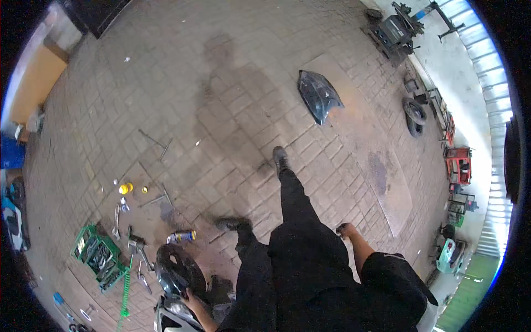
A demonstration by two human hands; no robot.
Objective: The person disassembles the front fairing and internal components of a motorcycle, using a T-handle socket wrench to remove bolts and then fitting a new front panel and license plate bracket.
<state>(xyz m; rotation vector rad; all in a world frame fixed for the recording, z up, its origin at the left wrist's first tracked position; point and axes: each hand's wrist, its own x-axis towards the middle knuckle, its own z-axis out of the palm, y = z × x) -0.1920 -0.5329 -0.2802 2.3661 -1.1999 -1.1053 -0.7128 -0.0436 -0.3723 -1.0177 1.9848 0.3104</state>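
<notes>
My left hand (193, 303) rests against the front of a motorcycle (168, 315) at the lower left, beside its headlamp. Its fingers look stretched out on the bodywork, though they show small. Just beyond that hand are the motorcycle's glossy black front fender (168, 272) and dark tyre. My right hand (347, 229) hangs out to my right with its fingers curled. Something small and dark may be in it, too small to name. One of my legs is stretched forward, as in a step. A dark glossy body panel (319, 97) lies on the paving ahead, to the right.
Left on the floor are a green tool crate (99, 257), a wrench (116, 221), a spray can (181, 237), a yellow container (126, 188), T-handle tools (157, 144) and a coiled green hose (126, 288). Along the right wall stand tyres (415, 113), a red rack (459, 166) and a machine (395, 33).
</notes>
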